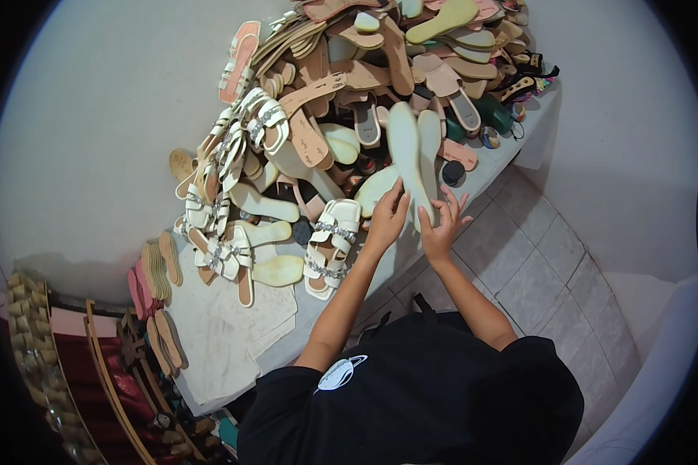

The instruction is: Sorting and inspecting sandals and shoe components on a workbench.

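Observation:
A pale cream shoe sole [404, 143] stands out lengthwise above the near edge of the pile, its narrow end between my two hands. My left hand [388, 219] has its fingers against the left edge of that end. On the other side, my right hand [444, 221] rests its thumb at the sole's tip, with its other fingers spread apart. Just behind lies a second pale sole [429, 139]. A white sandal with jewelled straps [333, 246] sits to the left of my left forearm. Beyond my right fingers stands a small black round container [453, 173].
The table [225, 353] carries a high heap of soles, insoles and sandals, with white strappy sandals [225, 252] along its left side. Pink and tan soles [153, 275] lean at the table's left edge. A rack of shoe parts [116, 372] stands lower left; tiled floor [531, 271] shows right.

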Available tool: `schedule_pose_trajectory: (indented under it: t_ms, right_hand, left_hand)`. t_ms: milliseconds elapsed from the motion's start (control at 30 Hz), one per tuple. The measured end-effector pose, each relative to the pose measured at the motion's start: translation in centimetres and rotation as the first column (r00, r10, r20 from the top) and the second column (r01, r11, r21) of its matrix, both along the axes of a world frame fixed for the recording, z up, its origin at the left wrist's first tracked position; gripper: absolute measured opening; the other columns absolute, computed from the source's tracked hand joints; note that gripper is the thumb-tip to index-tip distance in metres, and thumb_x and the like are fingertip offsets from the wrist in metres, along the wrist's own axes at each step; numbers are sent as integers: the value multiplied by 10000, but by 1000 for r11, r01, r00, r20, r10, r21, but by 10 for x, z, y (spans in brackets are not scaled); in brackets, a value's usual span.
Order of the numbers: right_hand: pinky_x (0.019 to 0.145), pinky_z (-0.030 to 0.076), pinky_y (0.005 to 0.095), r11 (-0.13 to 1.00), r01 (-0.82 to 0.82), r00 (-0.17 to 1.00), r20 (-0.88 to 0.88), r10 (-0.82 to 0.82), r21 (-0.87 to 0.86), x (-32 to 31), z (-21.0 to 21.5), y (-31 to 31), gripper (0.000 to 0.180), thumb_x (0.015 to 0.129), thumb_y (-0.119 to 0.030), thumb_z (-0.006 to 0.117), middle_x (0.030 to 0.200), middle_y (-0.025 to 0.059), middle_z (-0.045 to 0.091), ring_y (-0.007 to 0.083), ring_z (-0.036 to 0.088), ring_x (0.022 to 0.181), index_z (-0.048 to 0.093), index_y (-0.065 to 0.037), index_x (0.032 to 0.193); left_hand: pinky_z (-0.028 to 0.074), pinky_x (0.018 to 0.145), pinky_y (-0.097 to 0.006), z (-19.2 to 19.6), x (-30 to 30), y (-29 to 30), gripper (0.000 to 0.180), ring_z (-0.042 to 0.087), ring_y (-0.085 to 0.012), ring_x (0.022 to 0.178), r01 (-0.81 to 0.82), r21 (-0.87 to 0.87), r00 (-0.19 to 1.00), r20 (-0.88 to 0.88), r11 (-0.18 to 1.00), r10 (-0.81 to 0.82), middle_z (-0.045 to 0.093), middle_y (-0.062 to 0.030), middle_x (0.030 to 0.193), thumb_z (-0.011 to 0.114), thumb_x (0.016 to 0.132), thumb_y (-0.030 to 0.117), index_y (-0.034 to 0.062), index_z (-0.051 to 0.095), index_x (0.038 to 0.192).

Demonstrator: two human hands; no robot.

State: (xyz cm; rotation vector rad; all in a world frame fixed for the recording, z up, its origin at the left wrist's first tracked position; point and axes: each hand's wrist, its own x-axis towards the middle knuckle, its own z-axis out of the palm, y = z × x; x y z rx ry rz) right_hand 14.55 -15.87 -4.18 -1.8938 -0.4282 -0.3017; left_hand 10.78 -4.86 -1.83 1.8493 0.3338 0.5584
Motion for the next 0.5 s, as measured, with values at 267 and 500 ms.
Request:
schedule_pose_trajectory:
  t_ms: [267,500]
  right_hand:
    - [949,-128,608,953,-284,892,335,303,-106,-37,7,-6,409,825,-364,483,1325,104,351,416,72,1307,480,-65,1103]
    - [926,-155,641,536,-748,379,411,829,-392,-40,9,-30,581,884,-495,261,1403,102,260,281,145,1326,355,-111,1310]
  left_hand:
    - [478,766,-254,22,-33,3,533,556,-137,934,86,-683,994,106,726,-19,553,-77,1059,535,870,164,48,295,1331]
    - [459,871,-365,36,-73,17,484,518,-281,1068,441,-737,892,423,513,-158,474,-175,1210,483,885,212,6,314,1289]
